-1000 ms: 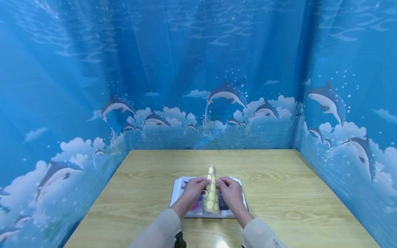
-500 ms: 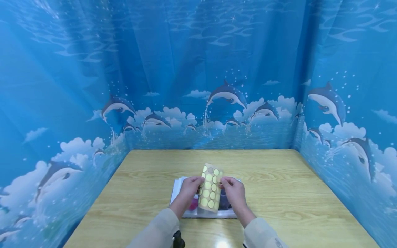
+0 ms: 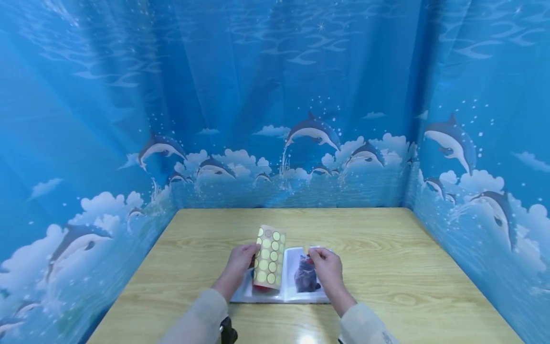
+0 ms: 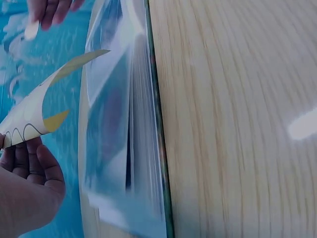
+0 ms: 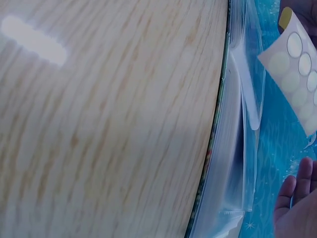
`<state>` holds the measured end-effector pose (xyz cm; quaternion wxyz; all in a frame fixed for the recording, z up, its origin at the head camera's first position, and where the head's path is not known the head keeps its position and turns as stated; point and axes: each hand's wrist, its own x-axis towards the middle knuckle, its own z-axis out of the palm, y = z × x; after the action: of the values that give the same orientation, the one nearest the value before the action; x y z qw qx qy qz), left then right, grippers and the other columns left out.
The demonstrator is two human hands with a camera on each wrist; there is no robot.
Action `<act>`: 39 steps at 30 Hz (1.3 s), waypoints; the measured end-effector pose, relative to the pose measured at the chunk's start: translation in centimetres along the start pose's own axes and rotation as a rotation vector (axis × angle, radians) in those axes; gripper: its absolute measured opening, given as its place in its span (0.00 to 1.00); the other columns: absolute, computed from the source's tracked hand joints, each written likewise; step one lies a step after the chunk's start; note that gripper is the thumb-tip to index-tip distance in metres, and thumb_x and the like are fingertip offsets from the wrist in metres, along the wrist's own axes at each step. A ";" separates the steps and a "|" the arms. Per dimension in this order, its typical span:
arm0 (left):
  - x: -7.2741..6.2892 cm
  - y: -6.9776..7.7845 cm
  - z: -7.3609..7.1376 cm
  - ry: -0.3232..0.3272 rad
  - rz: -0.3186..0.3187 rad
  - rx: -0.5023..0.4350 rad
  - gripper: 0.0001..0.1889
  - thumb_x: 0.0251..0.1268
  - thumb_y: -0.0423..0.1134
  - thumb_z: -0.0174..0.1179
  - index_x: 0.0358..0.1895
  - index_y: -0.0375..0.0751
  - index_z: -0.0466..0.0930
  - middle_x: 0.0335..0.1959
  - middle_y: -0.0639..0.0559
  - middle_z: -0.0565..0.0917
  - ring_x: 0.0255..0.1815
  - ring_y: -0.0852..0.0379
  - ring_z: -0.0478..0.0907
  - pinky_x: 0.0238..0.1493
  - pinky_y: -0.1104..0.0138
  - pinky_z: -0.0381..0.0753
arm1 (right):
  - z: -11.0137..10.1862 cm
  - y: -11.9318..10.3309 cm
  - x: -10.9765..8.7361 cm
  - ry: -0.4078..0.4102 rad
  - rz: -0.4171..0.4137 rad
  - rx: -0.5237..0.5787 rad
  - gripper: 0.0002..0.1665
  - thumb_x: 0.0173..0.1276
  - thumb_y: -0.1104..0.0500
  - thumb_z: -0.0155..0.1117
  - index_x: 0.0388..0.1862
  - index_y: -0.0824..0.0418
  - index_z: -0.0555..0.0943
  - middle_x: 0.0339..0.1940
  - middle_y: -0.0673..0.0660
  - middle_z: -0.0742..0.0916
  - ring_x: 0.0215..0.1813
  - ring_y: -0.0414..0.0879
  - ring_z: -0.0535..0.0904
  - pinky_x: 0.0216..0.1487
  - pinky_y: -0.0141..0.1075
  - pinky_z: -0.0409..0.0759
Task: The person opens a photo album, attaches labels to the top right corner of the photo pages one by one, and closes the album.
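My left hand (image 3: 238, 263) pinches the dotted sheet (image 3: 269, 257) above the nine-o'clock half of the open album (image 3: 290, 284); my right hand (image 3: 328, 266), toward the album's two o'clock, pinches a small pale piece (image 4: 32, 30).

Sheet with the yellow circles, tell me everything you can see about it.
The thin, paper-like tan sheet carries columns of pale yellow circles; one spot near its top looks blank. In the left wrist view it curls. The left hand holds its left edge, tilted above the left half of the open album.
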<state>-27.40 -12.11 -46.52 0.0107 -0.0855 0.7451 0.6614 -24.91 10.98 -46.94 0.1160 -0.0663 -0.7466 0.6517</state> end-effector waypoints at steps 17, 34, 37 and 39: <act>1.6 -1.6 -8.8 0.099 -0.039 0.053 0.22 0.73 0.43 0.53 0.54 0.23 0.77 0.38 0.45 0.84 0.35 0.58 0.78 0.40 0.67 0.79 | -0.8 0.7 0.2 0.022 0.032 -0.032 0.13 0.71 0.58 0.64 0.42 0.69 0.85 0.36 0.65 0.89 0.42 0.58 0.86 0.38 0.33 0.78; 0.9 -2.5 -12.7 0.181 -0.065 0.282 0.29 0.74 0.44 0.50 0.62 0.16 0.66 0.61 0.22 0.71 0.61 0.29 0.69 0.67 0.43 0.66 | -1.6 1.1 0.5 0.054 0.044 -0.075 0.12 0.70 0.59 0.64 0.42 0.69 0.85 0.38 0.61 0.89 0.38 0.48 0.86 0.43 0.36 0.80; 0.9 -2.3 -12.5 0.208 -0.044 0.370 0.30 0.73 0.43 0.50 0.64 0.15 0.64 0.64 0.21 0.67 0.65 0.26 0.64 0.69 0.42 0.61 | -1.7 1.1 0.6 0.057 0.041 -0.075 0.12 0.71 0.59 0.64 0.42 0.69 0.85 0.38 0.62 0.89 0.37 0.46 0.86 0.41 0.35 0.80; 1.0 -2.2 -12.2 0.221 -0.030 0.421 0.30 0.73 0.41 0.50 0.65 0.16 0.62 0.65 0.20 0.65 0.67 0.25 0.61 0.70 0.41 0.58 | -1.7 1.2 0.6 0.060 0.039 -0.079 0.13 0.71 0.59 0.63 0.42 0.69 0.85 0.39 0.62 0.89 0.37 0.46 0.86 0.40 0.34 0.81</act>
<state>-26.91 -24.50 -47.32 -0.0435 -0.1640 0.8620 0.4777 -25.13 12.99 -47.83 0.1231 -0.1048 -0.7666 0.6214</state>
